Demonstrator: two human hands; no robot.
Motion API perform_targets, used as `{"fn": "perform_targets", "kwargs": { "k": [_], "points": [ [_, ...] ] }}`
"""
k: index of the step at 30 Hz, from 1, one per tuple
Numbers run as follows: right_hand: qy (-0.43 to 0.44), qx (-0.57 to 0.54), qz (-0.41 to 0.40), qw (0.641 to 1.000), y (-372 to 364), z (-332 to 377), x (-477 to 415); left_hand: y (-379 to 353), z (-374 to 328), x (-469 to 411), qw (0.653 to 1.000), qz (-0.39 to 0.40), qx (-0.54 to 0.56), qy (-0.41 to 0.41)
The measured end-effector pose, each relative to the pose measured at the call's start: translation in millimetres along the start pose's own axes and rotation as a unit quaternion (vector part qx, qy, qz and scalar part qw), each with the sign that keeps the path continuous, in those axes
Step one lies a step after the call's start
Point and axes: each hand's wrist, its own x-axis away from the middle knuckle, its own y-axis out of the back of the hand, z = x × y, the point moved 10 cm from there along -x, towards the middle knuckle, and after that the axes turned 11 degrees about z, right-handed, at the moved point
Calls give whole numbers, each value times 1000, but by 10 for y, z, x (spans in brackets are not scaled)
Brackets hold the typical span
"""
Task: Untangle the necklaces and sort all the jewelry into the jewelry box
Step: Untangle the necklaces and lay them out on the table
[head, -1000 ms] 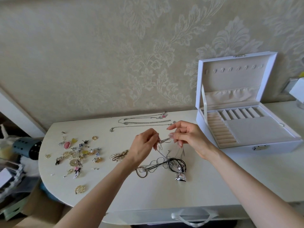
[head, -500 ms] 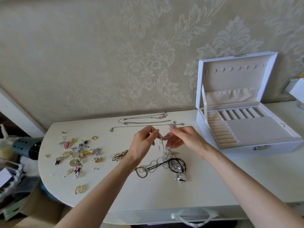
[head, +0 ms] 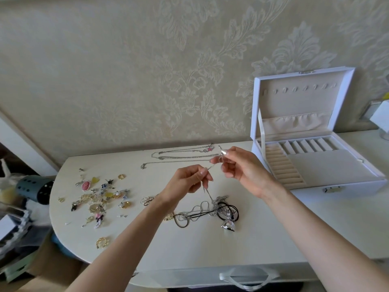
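Now, above mid-worktop (head: 210,245): thin chain (head: 213,164) pinched by left hand (head: 187,183) fingers and, farther right, by right hand (head: 244,171) fingers; short span taut between, rest dropping to tangle (head: 202,209) just near. Straightened necklaces (head: 185,157) farther back. Box (head: 357,187) open, far right. Loose trinkets (head: 99,194) left.

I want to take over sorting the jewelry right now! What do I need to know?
Hands: the left hand pinches a thin silver chain that rises from the tangled necklaces. The right hand pinches the same chain's upper end, above the table.
Done: a few straightened necklaces lie at the back of the table.
Left: free this chain and untangle the rest. Then move everything, including the loose small jewelry, into the open jewelry box, where no jewelry shows yet.
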Motion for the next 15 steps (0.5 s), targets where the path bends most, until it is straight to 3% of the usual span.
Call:
{"fn": "perform_targets", "kwargs": {
  "k": [6, 15],
  "points": [
    [-15, 95, -39, 995, 87, -108, 28, -108, -138, -9, 997, 40, 62, -34],
    [-25, 83, -83, 993, 255, -274, 88, -128, -263, 22, 993, 47, 84, -62]
  ]
}}
